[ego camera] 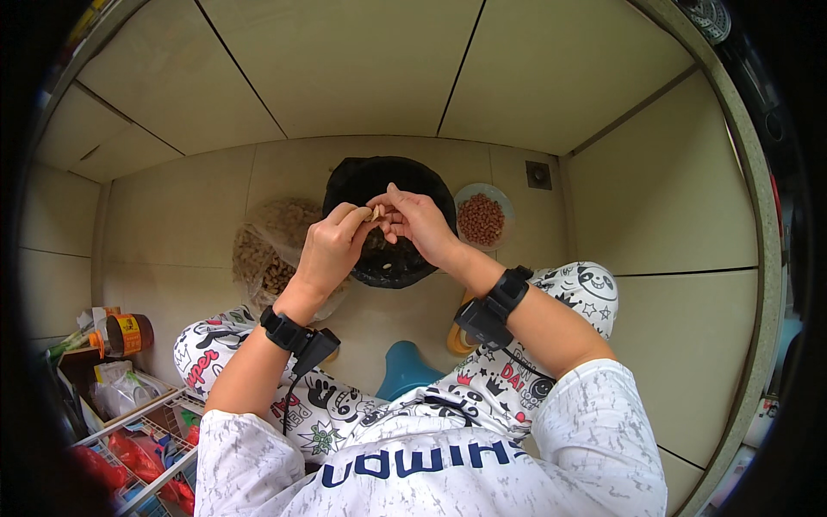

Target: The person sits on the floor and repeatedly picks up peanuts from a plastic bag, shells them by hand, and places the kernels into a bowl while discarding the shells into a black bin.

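Note:
My left hand pinches a peanut shell between thumb and fingertips. Close against the shell is my right hand, its thumb raised and its other fingers curled. Whether kernels lie inside those curled fingers cannot be seen. Both hands are above a round bin lined with a black plastic bag, which has some shell pieces inside. Left of the bin, a clear plastic bag holds many unshelled peanuts, partly behind my left forearm. On the right stands a pale plate of shelled reddish kernels.
A blue plastic stool shows between my legs. A floor drain is at the back right. Cabinet panels enclose the tiled floor. At the lower left are a wire rack with packets and a jar with an orange lid.

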Demonstrator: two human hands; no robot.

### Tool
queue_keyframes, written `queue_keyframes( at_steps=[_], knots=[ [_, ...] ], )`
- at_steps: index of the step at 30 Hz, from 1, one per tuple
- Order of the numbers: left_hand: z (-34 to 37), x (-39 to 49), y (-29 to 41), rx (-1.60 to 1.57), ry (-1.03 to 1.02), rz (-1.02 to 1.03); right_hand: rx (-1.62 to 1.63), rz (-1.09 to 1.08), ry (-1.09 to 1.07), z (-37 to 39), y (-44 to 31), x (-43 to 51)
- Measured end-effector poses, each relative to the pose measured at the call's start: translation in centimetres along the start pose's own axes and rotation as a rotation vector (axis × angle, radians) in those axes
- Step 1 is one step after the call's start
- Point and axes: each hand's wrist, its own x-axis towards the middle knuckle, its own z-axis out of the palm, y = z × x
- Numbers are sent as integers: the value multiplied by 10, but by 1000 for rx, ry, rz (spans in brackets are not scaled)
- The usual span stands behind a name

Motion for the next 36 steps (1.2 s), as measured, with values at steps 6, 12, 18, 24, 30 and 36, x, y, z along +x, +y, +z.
queue_keyframes(
  at_steps=[6,12,18,24,30,36],
  knots=[
    [1,0,0,-280,46,-325,46,20,54,2,-1,0],
    [-4,4,6,-876,50,-940,-113,-54,58,7,-10,-5],
    [-7,5,13,-1050,-29,-959,-168,-93,77,18,-10,-10],
    [-4,3,15,-1047,-106,-946,-442,-299,101,18,-7,-9],
    [-3,2,11,-983,-165,-954,-804,-466,78,18,-3,-10],
    [-4,2,12,-1058,-128,-971,-744,-383,237,23,-4,-15]
  ],
)
